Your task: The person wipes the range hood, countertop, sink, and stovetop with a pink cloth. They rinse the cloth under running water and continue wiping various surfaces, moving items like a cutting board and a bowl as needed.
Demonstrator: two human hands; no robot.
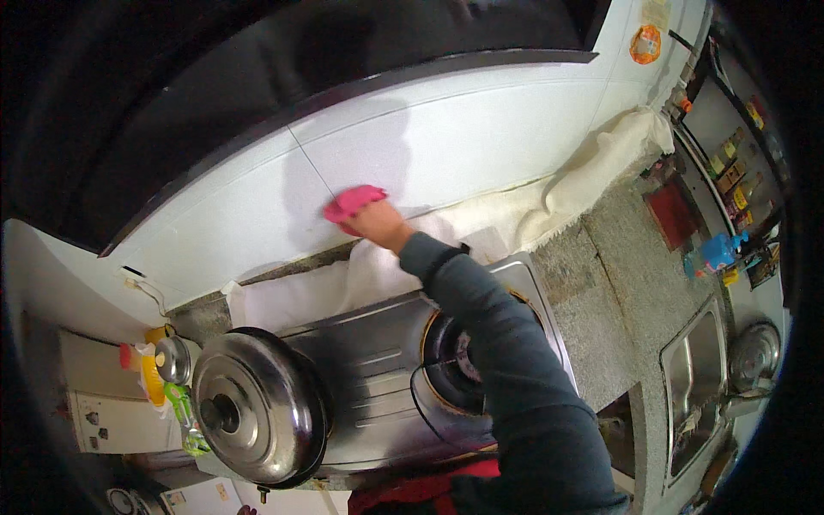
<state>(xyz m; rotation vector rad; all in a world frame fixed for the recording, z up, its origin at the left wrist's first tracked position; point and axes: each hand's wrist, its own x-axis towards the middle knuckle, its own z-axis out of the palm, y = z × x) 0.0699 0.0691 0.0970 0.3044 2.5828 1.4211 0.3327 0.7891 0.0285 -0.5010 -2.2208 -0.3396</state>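
Note:
My right hand [376,222] presses a bunched pink cloth [354,203] against the white wall panel [463,141] behind the stove. A dark grey sleeve covers that arm, which passes over the right burner [450,360] of the steel gas stove [380,373]. On the stove's left side sits a large pan with a domed metal lid [254,405] and black knob. A whitish cloth [302,296] lies along the back of the stove, below the wall panel. At the bottom edge, what look like fingertips of my left hand [246,510] show; their grip cannot be told.
A dark overhanging cabinet or hood [212,96] spans the top. Right of the stove are a speckled stone counter [586,322], a steel sink [695,393] and a blue bottle [718,251]. Far left stand a small lidded pot [172,360] and a yellow container [151,380].

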